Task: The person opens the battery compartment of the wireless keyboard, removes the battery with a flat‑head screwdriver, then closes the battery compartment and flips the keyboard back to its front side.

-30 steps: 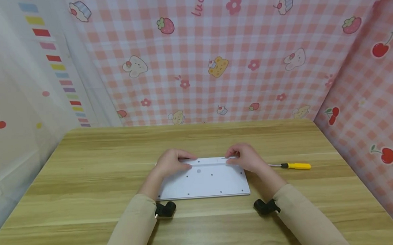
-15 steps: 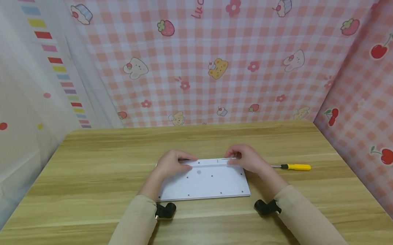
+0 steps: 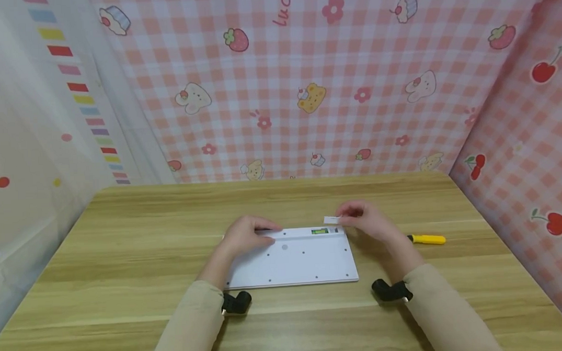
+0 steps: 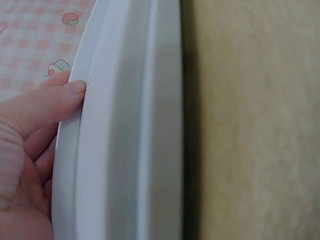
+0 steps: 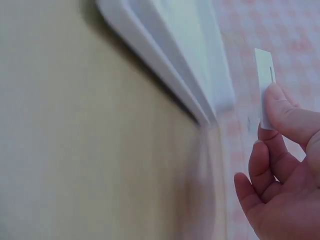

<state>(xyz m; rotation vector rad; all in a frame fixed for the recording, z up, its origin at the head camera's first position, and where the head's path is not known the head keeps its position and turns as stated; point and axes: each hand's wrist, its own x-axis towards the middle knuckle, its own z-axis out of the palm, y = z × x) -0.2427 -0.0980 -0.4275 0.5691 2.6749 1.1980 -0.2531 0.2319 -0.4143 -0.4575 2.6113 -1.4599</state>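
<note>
A flat white panel-like device (image 3: 294, 264) with small dark holes lies on the table. Along its far edge, toward the right, an uncovered compartment shows a green battery (image 3: 319, 231). The left hand (image 3: 247, 233) grips the device's far left part, thumb on top; in the left wrist view that hand (image 4: 30, 135) has its thumb on the white edge (image 4: 70, 150). Just beyond the far right corner, the right hand (image 3: 365, 221) pinches a small white cover (image 3: 331, 220). The right wrist view shows this cover (image 5: 264, 85) between thumb and fingers of the right hand (image 5: 285, 165).
To the right lies a screwdriver with a yellow handle (image 3: 429, 239), its shaft hidden behind the right forearm. The wooden table (image 3: 125, 266) meets a pink checked cloth (image 3: 288, 117) at its far edge. Black wrist cameras sit at both sleeves.
The right hand has lifted the small cover off the device and moved right and away with it, exposing the green battery. The left hand has stayed in place.
</note>
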